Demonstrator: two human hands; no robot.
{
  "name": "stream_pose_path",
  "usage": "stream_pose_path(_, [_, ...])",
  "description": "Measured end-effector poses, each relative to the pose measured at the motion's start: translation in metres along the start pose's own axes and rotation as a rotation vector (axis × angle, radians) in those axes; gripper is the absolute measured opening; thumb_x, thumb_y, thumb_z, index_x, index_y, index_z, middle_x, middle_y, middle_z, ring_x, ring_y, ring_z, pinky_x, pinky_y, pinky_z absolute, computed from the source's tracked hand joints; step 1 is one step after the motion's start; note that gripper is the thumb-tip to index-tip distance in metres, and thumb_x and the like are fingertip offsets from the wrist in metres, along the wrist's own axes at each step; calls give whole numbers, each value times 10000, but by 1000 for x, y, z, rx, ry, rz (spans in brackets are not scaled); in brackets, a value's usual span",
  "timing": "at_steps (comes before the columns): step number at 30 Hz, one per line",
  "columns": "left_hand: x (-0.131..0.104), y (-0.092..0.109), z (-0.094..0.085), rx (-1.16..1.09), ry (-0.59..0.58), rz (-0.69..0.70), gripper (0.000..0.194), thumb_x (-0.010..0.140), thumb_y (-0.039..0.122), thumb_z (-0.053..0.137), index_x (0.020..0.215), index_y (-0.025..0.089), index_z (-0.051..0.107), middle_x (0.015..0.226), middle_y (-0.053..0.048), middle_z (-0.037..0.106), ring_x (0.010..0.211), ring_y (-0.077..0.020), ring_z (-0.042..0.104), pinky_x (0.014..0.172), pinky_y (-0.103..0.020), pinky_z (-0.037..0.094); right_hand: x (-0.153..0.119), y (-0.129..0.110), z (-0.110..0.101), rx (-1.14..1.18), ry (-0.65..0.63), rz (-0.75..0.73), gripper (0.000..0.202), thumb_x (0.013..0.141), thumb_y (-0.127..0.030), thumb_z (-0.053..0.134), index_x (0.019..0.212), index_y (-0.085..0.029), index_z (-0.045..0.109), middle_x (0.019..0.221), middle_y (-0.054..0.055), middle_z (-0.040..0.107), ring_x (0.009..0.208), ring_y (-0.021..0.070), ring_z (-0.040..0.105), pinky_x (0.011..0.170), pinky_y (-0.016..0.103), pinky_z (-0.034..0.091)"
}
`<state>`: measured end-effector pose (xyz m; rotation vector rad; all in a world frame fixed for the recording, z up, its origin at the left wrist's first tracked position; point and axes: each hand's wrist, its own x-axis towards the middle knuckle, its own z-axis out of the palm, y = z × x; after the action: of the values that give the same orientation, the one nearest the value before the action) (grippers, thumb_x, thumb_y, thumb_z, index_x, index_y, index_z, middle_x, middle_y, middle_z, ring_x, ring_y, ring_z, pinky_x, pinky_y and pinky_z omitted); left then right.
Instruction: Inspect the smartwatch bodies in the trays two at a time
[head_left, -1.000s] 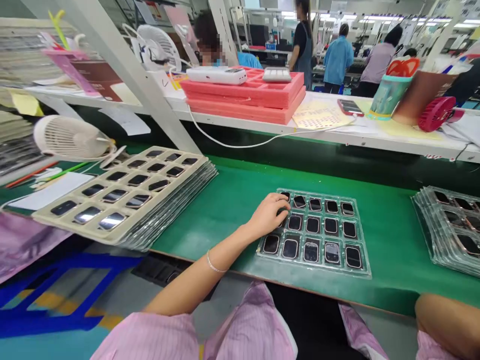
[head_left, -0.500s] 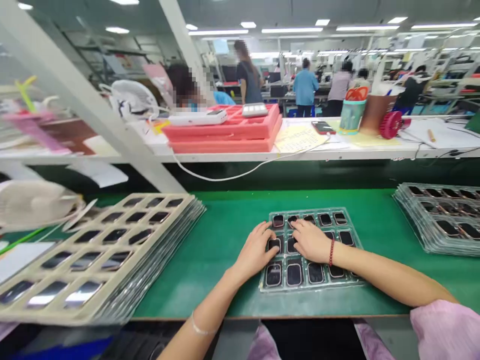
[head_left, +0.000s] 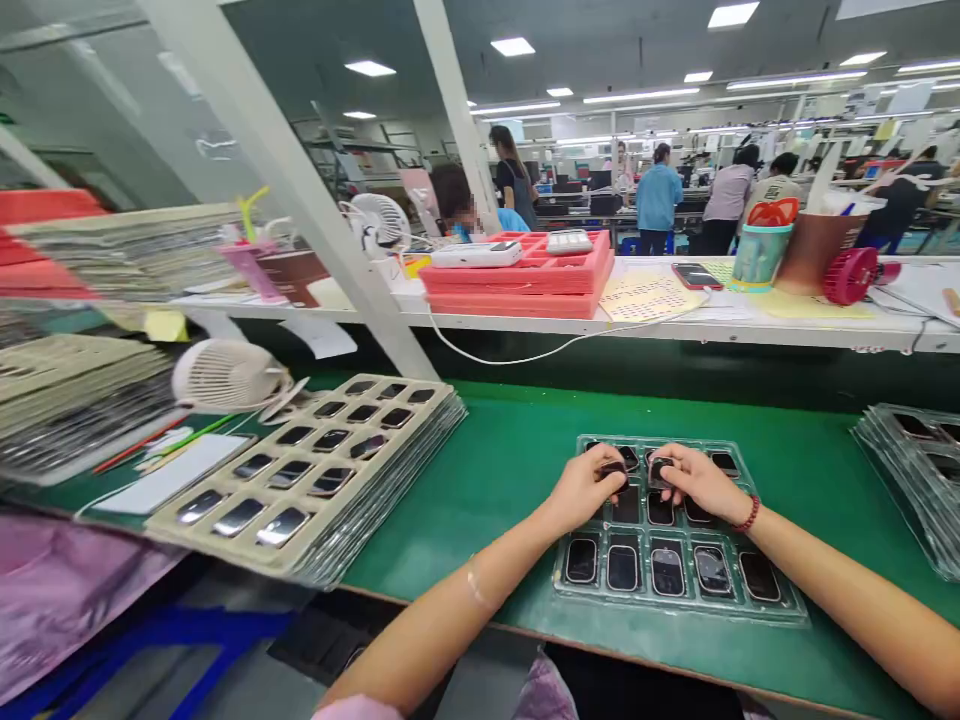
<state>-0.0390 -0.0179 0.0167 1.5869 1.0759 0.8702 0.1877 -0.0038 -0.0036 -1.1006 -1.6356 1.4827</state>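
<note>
A clear plastic tray [head_left: 679,605] lies on the green bench mat, with rows of dark, rounded-square watch screens with pale metallic rims in its pockets. Over its back left part, my left hand [head_left: 583,490] pinches one watch screen [head_left: 613,471] between thumb and fingers. My right hand [head_left: 701,482], a red bead bracelet at its wrist, grips another watch screen [head_left: 660,473] a short way to the right. Both pieces appear lifted just above the tray. My fingers and palms cover some pockets in the back and middle rows.
Left stands a stack of trays topped by a beige tray [head_left: 311,530] of screens. Another clear tray stack [head_left: 911,490] is at the right edge. A white fan [head_left: 229,375] lies behind left. The shelf [head_left: 525,325] holds red trays [head_left: 517,290], a phone and cups. Co-workers are beyond.
The view has turned left, so the bench appears shifted right. My fingers, earlier resting on the tray, now hold a watch screen in each hand, and the hands have moved apart slightly.
</note>
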Motion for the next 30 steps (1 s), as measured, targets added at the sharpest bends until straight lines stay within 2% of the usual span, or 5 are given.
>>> stream_pose_path(6, [49, -17, 29, -251, -44, -21, 336, 716, 356, 747, 908, 152, 561, 697, 22, 617, 489, -76, 553, 508, -215, 457, 2, 17, -14, -28, 123, -68, 423, 822, -570, 641, 965, -171, 638, 711, 21, 635, 526, 131, 571, 459, 256, 480])
stream_pose_path(11, [53, -35, 38, -328, -59, 36, 463, 780, 553, 667, 938, 123, 606, 737, -22, 620, 605, -109, 561, 528, -232, 478, 1, 22, -11, -78, 116, -94, 453, 856, -600, 593, 949, -159, 639, 756, 35, 642, 533, 112, 514, 480, 248, 448])
stream_pose_path(24, [44, -44, 33, -149, -11, 116, 332, 839, 299, 625, 1135, 150, 649, 1131, -109, 671, 928, -186, 635, 789, -299, 527, -2, 17, -10, 24, 126, -102, 351, 836, -481, 660, 975, -162, 614, 844, 62, 682, 588, 118, 523, 522, 249, 442])
stream_pose_path(26, [44, -46, 33, -143, -23, 120, 344, 841, 275, 607, 1159, 154, 653, 1166, -114, 672, 956, -197, 641, 798, -306, 533, -2, 17, -11, 62, 133, -87, 321, 847, -460, 648, 959, -162, 614, 834, 62, 693, 559, 106, 510, 514, 244, 438])
stream_pose_path(30, [44, -46, 33, -175, -11, 124, 497, 795, 239, 657, 1288, 186, 618, 1245, -110, 662, 1040, -217, 638, 834, -305, 530, -1, 16, -14, 161, 176, -78, 340, 742, -288, 746, 1041, -178, 626, 934, 55, 709, 597, 102, 531, 508, 220, 446])
